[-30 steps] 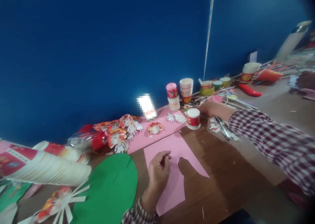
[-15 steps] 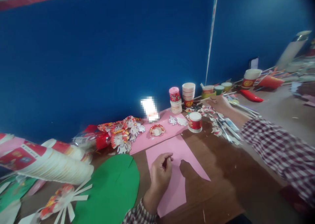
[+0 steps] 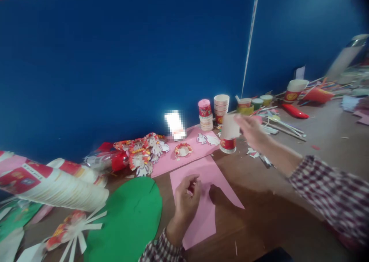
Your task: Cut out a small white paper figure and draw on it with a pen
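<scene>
My left hand [image 3: 186, 201] rests on a pink paper sheet [image 3: 201, 212] near the table's front. Its fingers are curled with thumb against forefinger, and whatever is inside is hidden. My right hand [image 3: 251, 129] is raised above the table, blurred by motion. It grips a white cup-shaped paper piece [image 3: 230, 126]. Just below that piece an upturned red and white paper cup [image 3: 228, 145] stands on the table. A second pink sheet [image 3: 187, 154] behind carries a small round red-rimmed cut-out [image 3: 183, 150].
A green paper disc [image 3: 127, 219] lies left of my left hand. Long stacks of paper cups [image 3: 52, 193] lie at far left. Cut-out paper figures [image 3: 144, 152], cup stacks [image 3: 221, 106], small pots [image 3: 244, 105] and scissors-like tools [image 3: 284, 125] crowd the back along the blue wall.
My right hand has come back from the clutter at the rear and risen above the red cup, now with the white paper piece in it. The left hand has barely moved.
</scene>
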Available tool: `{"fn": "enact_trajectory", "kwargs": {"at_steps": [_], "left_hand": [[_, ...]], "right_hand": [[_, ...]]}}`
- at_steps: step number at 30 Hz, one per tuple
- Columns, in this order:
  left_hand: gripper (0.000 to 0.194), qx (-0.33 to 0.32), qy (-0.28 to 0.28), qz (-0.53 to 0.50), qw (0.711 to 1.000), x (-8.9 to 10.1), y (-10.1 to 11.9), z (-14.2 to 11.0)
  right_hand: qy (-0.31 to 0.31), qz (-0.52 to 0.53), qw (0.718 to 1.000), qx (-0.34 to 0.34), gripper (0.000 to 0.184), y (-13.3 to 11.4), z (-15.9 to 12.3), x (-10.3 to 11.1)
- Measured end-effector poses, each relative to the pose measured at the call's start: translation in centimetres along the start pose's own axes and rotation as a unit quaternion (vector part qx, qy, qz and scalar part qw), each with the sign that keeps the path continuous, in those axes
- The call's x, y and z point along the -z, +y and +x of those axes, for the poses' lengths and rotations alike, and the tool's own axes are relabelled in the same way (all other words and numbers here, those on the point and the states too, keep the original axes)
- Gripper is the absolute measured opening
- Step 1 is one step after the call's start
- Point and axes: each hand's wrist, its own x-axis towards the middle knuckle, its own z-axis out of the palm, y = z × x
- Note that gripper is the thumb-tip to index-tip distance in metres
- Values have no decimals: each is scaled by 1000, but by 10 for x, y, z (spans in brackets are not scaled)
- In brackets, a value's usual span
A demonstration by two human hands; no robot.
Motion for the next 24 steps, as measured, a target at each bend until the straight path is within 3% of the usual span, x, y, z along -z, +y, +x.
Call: {"fn": "enact_trajectory", "kwargs": {"at_steps": [4,6,8,11,17,24], "left_hand": [[39,-14,-9,-30,999,3,4,2],[35,42,1,-44,998,2,3,3],[27,113,22,-70,991,0,1,5],[23,110,12,-74,991,-1,-1,6],[22,121,-45,-96,987,0,-1,5],[37,168,99,-120,973,5,-9,10]], "right_hand": [[-175,33,984,-4,48,3,-75,-71],[-258,91,962,-13,42,10,-97,-95],[-273,125,953,-37,35,15,-104,-107],[-273,139,951,-48,25,21,-95,-106],[-305,90,948,-24,23,27,-79,-90],[-290,94,952,-25,23,33,-84,-90]]}}
